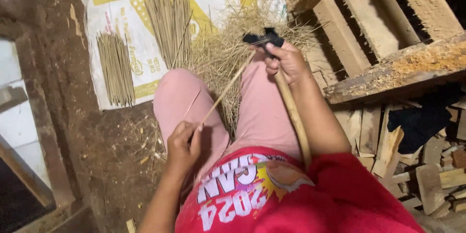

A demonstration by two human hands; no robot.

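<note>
Seen from above, sitting with knees in pink trousers (179, 94). Left hand (183, 141) pinching the near end of a thin pale bamboo stick (227, 87), fingers pressed together around it. Right hand (286, 60) wrapped tight on a long round wooden handle (293, 114) with a dark blade end (264, 37) at the top. Far end of the stick resting by that blade, just above the knees.

Probably very light and bendy, easy to snap; best held near the end, gently.

Pile of dry straw-like shavings (228, 43) between the legs. Beyond, a white and yellow woven sack (121, 5) flat on the brown dirt floor (97, 141), with 2 neat bundles of thin sticks (116, 68) on it. Rough wooden planks (388, 73) and wood scraps at the right. Dim room.
</note>
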